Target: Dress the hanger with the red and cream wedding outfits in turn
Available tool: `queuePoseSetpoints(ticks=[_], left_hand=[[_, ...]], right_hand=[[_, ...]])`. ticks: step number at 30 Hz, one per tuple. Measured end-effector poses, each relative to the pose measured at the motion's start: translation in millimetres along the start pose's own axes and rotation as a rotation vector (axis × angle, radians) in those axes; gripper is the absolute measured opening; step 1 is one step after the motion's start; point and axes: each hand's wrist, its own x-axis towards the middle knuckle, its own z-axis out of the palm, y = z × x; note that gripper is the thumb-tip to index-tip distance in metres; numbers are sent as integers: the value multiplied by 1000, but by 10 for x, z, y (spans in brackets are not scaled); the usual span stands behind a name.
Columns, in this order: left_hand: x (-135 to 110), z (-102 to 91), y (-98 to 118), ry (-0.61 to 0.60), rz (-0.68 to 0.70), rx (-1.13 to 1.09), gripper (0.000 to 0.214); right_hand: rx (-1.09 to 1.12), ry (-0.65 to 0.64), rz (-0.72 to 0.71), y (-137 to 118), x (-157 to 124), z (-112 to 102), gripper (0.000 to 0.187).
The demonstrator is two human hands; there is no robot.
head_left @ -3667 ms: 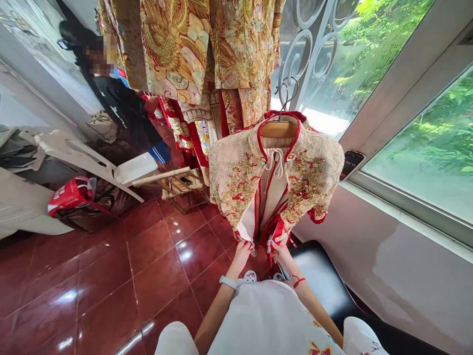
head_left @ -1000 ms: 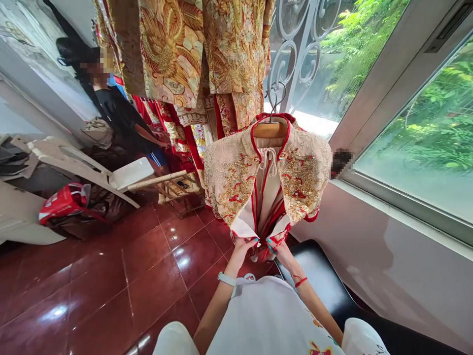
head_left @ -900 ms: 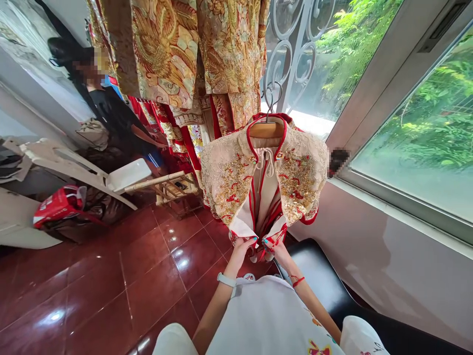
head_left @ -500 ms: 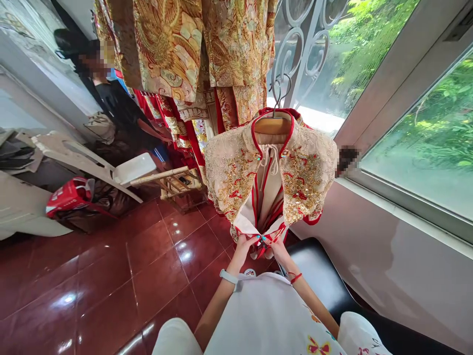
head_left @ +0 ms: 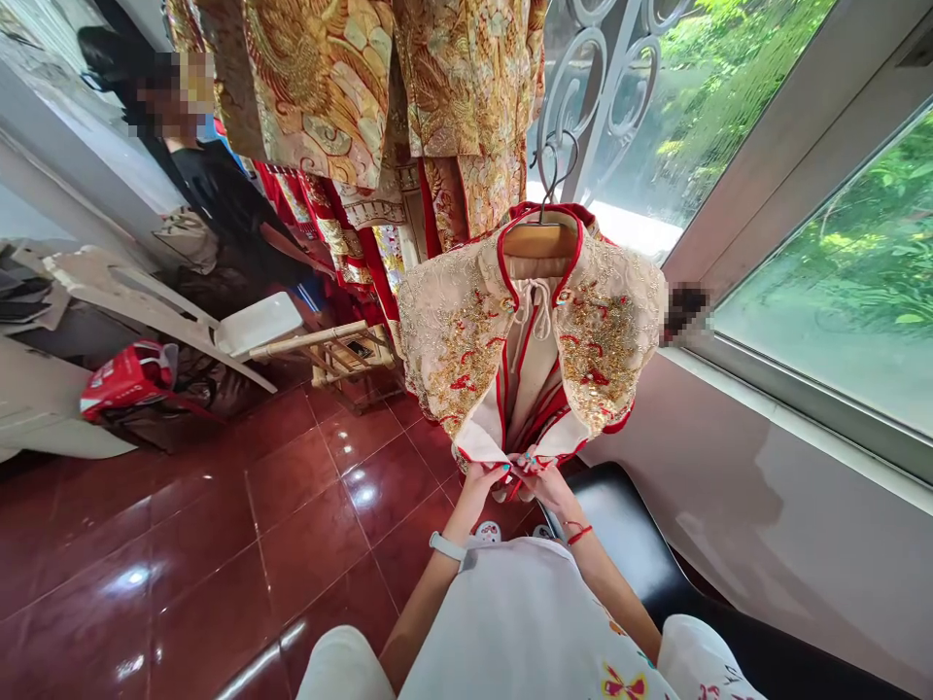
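You are seeing nothing legible: marks on the red bag (head_left: 125,381) and your white trouser leg (head_left: 696,649) are showing too unclearly.

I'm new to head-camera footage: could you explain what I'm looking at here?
No machine here: these are a person's own bare hands, seen from a camera worn on that person's head, looking forward and down. The left hand and right hand pinch the lower front edges of a beaded jacket, which is on a wooden hanger. Behind it hang gold-embroidered garments; a black seat is at lower right. On the bamboo stool at left lies a dark object, too small to identify.
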Motion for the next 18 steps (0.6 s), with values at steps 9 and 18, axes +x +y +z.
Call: queuePoseSetpoints(ticks=[9,18], left_hand=[[-22,25,-29,28,7,32,27],[56,61,-63,44,27,41,36]], right_hand=[[57,92,57,95,-20,-131,33],[-148,183,-41,204,46,-66,35]])
